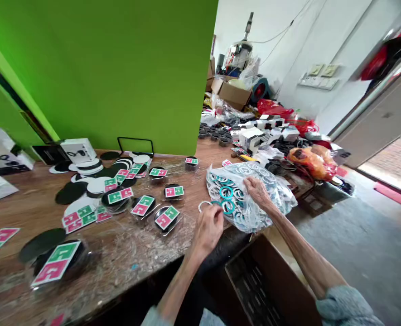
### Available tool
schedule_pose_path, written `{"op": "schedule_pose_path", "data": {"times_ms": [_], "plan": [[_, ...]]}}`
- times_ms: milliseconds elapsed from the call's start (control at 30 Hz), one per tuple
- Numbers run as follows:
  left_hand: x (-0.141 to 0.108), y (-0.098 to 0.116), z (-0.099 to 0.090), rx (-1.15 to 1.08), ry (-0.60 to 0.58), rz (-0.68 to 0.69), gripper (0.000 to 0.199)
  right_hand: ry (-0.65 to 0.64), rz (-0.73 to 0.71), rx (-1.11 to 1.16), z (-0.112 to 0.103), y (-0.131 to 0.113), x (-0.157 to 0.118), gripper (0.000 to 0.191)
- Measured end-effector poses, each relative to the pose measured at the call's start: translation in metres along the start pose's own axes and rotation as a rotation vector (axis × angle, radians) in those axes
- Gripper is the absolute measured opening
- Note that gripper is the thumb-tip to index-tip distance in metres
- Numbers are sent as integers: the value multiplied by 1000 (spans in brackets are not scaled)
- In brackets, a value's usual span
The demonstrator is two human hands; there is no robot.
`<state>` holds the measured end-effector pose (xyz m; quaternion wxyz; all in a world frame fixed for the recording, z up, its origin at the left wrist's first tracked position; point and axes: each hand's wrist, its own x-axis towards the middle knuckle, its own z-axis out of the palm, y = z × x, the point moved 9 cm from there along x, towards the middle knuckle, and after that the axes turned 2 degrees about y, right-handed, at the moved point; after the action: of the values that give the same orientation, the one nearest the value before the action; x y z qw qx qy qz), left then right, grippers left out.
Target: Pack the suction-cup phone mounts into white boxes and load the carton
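A clear plastic bag [275, 192] full of white and teal rings lies at the table's front edge. My right hand [257, 191] rests on the bag with its fingers bent against the plastic; what they grip is hard to tell. Left of the bag's opening, my left hand [209, 226] is closed, with fingertips pinched near the teal rings [226, 192]. A white ring [205, 206] shows at its knuckles. Farther left stand several clear-wrapped black discs [166, 219] with pink and green cards on top.
Black and white discs [98, 184] and loose cards [81, 218] cover the left of the table [132, 253]. A green panel [118, 77] rises behind. Small white boxes [251, 138] pile up at the back right. Below the edge sits an open carton [282, 276].
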<state>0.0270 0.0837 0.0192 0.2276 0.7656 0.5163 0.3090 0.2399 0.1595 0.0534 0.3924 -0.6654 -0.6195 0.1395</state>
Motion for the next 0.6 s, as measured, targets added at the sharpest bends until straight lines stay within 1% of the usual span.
{"op": "schedule_pose_path", "data": {"times_ms": [67,133,200,233,267,300,433,500,600], "plan": [[40,7,25,27,-6,-7,23,-21,0,21,2,6,2,30],[72,13,47,61,-17,-3,32,-46,1,51,4,12,4,32],[94,16,62,108,-35,15,57,-79,2,96,6,15,6,33],[102,16,67,131,-41,21,70,-94,3,118,7,17,7,34],[109,15,70,155,-42,20,76,-107,5,139,8,17,8,34],[116,12,71,178,-42,13,75,-118,5,157,8,18,8,34],[139,1,71,259,-65,-14,49,-143,5,199,9,20,12,34],[151,-1,72,286,-105,11,43,-150,8,211,9,22,13,34],[163,0,75,300,-183,96,40,-162,13,224,8,25,17,33]]}}
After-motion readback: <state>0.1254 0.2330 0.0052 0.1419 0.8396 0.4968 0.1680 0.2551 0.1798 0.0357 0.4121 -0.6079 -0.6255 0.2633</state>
